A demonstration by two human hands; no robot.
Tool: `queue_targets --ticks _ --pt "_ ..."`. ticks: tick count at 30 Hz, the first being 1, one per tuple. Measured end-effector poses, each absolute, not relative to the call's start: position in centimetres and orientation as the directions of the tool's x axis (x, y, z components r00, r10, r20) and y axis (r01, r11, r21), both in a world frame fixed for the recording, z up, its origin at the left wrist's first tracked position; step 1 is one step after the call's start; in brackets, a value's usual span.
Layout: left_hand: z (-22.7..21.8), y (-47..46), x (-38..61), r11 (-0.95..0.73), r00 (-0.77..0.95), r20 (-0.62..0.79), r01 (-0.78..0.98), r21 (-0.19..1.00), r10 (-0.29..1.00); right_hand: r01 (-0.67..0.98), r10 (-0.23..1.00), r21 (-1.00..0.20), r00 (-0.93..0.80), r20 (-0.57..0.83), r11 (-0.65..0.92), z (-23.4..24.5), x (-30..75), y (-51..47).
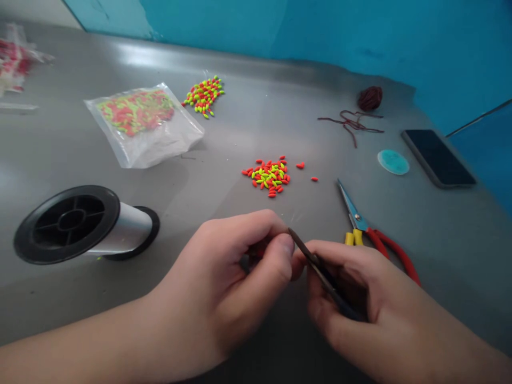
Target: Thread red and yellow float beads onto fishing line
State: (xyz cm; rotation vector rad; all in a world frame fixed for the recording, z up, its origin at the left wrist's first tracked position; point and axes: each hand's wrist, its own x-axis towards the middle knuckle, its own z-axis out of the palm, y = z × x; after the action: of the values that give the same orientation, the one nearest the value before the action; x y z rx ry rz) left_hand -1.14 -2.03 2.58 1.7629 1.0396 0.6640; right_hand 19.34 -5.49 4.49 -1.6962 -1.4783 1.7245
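Observation:
My left hand is closed, thumb and forefinger pinched together. What they grip is too small or hidden to make out; a bit of red shows inside the curled fingers. My right hand is wrapped round a dark, slim-jawed tool, possibly pliers or snips. The tool's tip points up and left, right beside my left thumb. Just beyond both hands lies a loose pile of small oval red and yellow-green beads, with a few red ones apart on its right. Scissors with red handles lie behind my right hand.
On the left lies a large spool of clear line. A plastic bag of beads and a second bead pile are behind. Dark yarn ball, cut yarn pieces, turquoise disc and phone sit right.

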Motion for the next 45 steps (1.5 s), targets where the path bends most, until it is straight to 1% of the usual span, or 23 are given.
queue_targets --ticks 5,17,20,29,35,45 --pt "2.5 -2.0 -1.1 -0.186 0.496 -0.015 0.354 0.916 0.868 0.451 0.817 -0.802 -0.229 -0.529 -0.392 4.3 19.6 -5.7" --pt "2.5 -1.9 -1.1 -0.205 0.503 -0.001 0.353 0.913 0.864 0.439 0.789 -0.795 -0.258 -0.558 -0.418 4.1 19.3 -5.4" --pt "2.6 -1.9 -1.1 -0.203 0.498 0.007 0.341 0.918 0.867 0.439 0.775 -0.786 -0.261 -0.576 -0.437 4.1 19.4 -5.5" --pt "2.2 -1.8 -0.9 -0.194 0.496 0.025 0.291 0.937 0.868 0.459 0.766 -0.781 -0.278 -0.58 -0.424 3.5 20.0 -6.0" --pt "2.0 -1.7 -0.9 -0.191 0.494 0.015 0.307 0.933 0.869 0.418 0.767 -0.792 -0.277 -0.578 -0.446 3.3 20.1 -6.0" --pt "2.4 -1.9 -0.9 -0.157 0.471 -0.023 0.339 0.928 0.882 0.436 0.796 -0.792 -0.234 -0.558 -0.427 3.0 20.5 -6.0"
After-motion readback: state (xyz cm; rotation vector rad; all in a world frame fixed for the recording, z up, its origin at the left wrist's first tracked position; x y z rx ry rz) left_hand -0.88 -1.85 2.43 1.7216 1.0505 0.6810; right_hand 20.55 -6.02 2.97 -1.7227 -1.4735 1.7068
